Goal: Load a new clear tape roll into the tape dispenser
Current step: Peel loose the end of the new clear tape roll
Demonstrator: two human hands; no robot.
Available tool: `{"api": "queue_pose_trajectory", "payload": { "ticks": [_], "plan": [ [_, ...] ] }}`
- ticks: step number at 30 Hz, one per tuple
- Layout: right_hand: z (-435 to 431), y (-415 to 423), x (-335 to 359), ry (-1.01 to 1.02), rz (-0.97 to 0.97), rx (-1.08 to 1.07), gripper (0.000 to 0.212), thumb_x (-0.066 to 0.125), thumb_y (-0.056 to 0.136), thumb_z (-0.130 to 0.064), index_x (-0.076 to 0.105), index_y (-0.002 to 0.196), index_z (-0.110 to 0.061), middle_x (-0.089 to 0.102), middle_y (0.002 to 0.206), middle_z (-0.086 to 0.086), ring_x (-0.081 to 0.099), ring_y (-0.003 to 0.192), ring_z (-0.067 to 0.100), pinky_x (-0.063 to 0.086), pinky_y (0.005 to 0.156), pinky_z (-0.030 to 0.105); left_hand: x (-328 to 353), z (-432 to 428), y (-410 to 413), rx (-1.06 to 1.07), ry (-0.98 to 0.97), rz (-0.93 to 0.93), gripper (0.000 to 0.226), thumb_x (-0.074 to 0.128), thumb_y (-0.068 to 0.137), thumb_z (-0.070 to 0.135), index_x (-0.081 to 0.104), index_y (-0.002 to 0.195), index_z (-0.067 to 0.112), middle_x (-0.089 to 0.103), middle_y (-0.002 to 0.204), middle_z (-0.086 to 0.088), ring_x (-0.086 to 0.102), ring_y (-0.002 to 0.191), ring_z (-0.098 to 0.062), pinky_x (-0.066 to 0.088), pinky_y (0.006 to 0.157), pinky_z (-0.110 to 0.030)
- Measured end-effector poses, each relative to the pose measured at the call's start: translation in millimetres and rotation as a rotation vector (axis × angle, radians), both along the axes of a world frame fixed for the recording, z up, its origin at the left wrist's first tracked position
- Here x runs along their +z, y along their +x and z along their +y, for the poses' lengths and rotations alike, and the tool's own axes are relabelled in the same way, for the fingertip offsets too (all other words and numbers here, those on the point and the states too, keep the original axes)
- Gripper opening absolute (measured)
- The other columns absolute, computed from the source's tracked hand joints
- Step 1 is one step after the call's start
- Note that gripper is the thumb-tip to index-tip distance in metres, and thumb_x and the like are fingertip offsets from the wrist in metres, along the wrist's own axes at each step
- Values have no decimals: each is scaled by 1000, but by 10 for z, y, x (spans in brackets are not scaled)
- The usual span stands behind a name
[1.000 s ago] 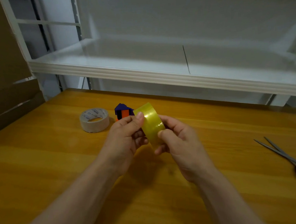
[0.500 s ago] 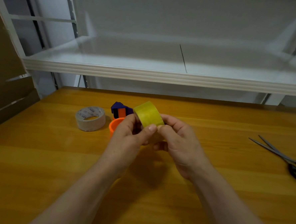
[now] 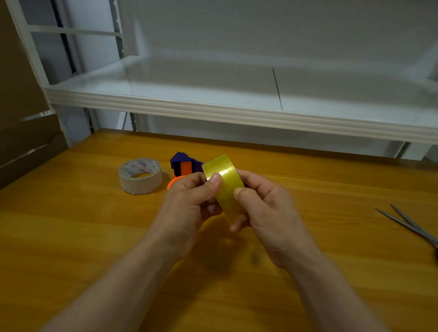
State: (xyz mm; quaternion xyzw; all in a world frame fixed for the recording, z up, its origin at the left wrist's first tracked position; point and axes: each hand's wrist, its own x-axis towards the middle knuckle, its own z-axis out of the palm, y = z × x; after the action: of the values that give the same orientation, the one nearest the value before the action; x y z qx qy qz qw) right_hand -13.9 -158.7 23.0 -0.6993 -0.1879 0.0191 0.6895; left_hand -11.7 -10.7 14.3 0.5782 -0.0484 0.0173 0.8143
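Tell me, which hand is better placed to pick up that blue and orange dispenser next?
Probably the left hand: the dispenser sits just beyond its knuckles, while the right hand also grips the tape roll.

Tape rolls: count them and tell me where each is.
2. The clear tape roll is held between the left hand and right hand. The grey tape roll lies flat on the table, left of the tape dispenser. The hands may hide others.
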Motion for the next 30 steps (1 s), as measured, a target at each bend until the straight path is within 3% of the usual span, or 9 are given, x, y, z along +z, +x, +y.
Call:
{"api": "queue_pose_trajectory", "payload": {
  "ticks": [6, 10, 13, 15, 18, 22, 26, 30],
  "plan": [
    [34, 6, -39, -60, -22, 13, 43, 49, 99, 0, 68, 117, -35, 75, 94, -17, 69, 80, 3, 54, 60, 21, 24, 66, 41, 18, -181, 95, 37, 62, 86, 39, 67, 99, 4, 63, 66, 0, 59, 58, -11, 48, 59, -26],
    [18, 14, -52, 32, 45, -11, 37, 51, 99, -2, 72, 118, -26, 78, 98, -3, 71, 81, 13, 52, 58, 23, 6, 19, 33, 6, -51, 33, 49, 67, 84, 47, 67, 104, 1, 67, 80, -8, 62, 68, -17, 51, 59, -25],
    [-4, 35, -58, 52, 60, -58, 31, 54, 100, -8, 72, 120, -24, 77, 102, -1, 68, 80, 11, 53, 61, 24, -54, -20, 20, 53, 195, -55, 34, 73, 83, 35, 67, 104, 10, 67, 89, -5, 59, 74, -15, 51, 66, -27],
    [-7, 45, -61, 55, 69, -76, 30, 55, 100, -10, 72, 119, -25, 77, 102, -3, 67, 80, 10, 53, 60, 23, -61, -47, 7, 80, 230, -82, 29, 69, 84, 31, 65, 102, 9, 68, 83, 1, 62, 71, -9, 52, 67, -24],
    [10, 38, -36, 40, 61, -65, 30, 54, 100, -9, 71, 119, -26, 77, 96, -11, 69, 78, 8, 53, 55, 22, -29, -32, -1, 62, 139, -64, 42, 63, 79, 35, 64, 101, -1, 71, 78, 0, 66, 69, -8, 53, 64, -20],
    [11, 28, -24, 15, 41, -38, 32, 53, 101, -8, 71, 114, -32, 77, 95, -9, 71, 78, 10, 53, 52, 23, -5, 7, 15, 8, 3, 2, 55, 62, 84, 35, 59, 113, -12, 70, 90, -17, 69, 77, -22, 57, 69, -31],
    [6, 25, -23, -9, 39, -17, 35, 52, 101, -8, 72, 111, -35, 75, 96, -12, 68, 77, 7, 54, 53, 23, 2, 13, 36, -13, -121, 66, 52, 62, 85, 35, 63, 115, -8, 71, 93, -17, 69, 77, -20, 57, 74, -32],
    [6, 28, -28, -12, 42, -27, 33, 53, 101, -9, 73, 116, -31, 74, 103, -10, 69, 80, 6, 54, 55, 23, -11, 16, 48, -21, -175, 103, 38, 62, 87, 36, 70, 104, 3, 72, 90, -14, 69, 79, -21, 53, 79, -37]
  ]
}}
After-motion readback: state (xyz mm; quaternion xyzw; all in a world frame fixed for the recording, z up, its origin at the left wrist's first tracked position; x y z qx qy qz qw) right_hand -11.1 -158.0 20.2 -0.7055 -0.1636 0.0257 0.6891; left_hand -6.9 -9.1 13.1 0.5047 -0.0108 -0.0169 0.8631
